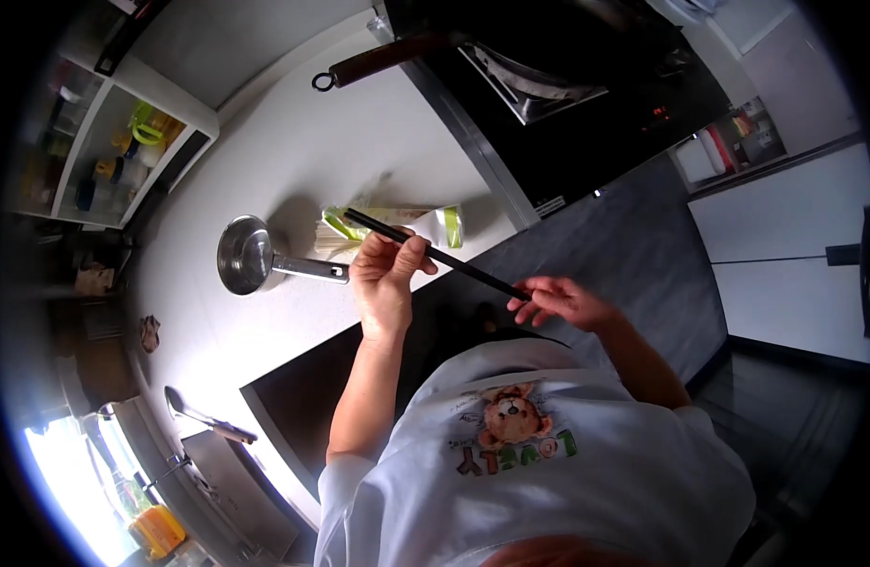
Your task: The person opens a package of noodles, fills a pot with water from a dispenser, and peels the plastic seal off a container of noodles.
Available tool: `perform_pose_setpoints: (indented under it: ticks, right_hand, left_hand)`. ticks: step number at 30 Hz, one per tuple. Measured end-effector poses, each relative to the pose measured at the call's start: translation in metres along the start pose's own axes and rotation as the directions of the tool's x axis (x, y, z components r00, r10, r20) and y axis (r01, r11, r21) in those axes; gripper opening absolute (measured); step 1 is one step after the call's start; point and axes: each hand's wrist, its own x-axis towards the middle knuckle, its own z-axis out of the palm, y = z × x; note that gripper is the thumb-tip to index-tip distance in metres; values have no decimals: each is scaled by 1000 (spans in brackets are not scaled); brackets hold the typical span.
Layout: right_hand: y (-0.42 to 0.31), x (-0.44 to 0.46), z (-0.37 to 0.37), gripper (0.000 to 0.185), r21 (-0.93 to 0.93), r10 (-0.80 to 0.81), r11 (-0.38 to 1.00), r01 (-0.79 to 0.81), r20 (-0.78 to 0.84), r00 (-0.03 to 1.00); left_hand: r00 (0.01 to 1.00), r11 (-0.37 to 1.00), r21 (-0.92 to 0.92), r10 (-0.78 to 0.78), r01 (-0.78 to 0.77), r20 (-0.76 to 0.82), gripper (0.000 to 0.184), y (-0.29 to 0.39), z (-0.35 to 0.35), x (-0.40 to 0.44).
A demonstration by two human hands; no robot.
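Observation:
Black chopsticks slant across the middle of the view, in front of my body. My left hand pinches them near their upper left end. At their lower right end, my right hand has its fingers partly spread, with the fingertips at the sticks. Beyond my left hand, an opened green-and-white packet of noodles lies on the white counter. A steel saucepan stands to the left, its handle reaching toward my left hand.
A wok with a wooden handle sits on the black stove at the top. A ladle lies at the lower left, near the sink area. White drawers are at the right, and a glass-fronted cabinet at the upper left.

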Motion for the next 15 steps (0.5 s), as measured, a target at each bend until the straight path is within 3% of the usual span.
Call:
perform_pose_setpoints:
  ticks: [4,6,8,9,10,12,15]
  right_hand:
    - [-1,-3,5,29,-52,40,998,-35,109,993]
    - [-5,-2,15,25,-73,33,997,-37,-58,998]
    - [-5,-3,5,26,-63,22,997,-32,-155,988]
    - [-3,-1,2,28,-64,4,998,-20,-233,972]
    - [-3,2,-1,28,-108,-17,994,-15,-284,959]
    - [-6,9,-8,29,-202,-73,979,-6,-380,922]
    - [-5,29,-13,30,-228,-53,973,-46,-410,910]
  left_hand:
    - [997,994,-98,-49,55,60,7,-17,11,6]
    - [983,989,-28,-142,147,119,16,-20,12,10]
    - [983,950,304,-123,76,137,22,-27,15,15]
    - [975,774,618,-2,-139,221,30,-33,10,19]
    - [953,556,788,26,-264,301,42,-23,16,21]
    - [899,264,860,142,-437,413,53,-45,11,24]
    - [938,106,948,-151,-299,312,57,-48,16,28]
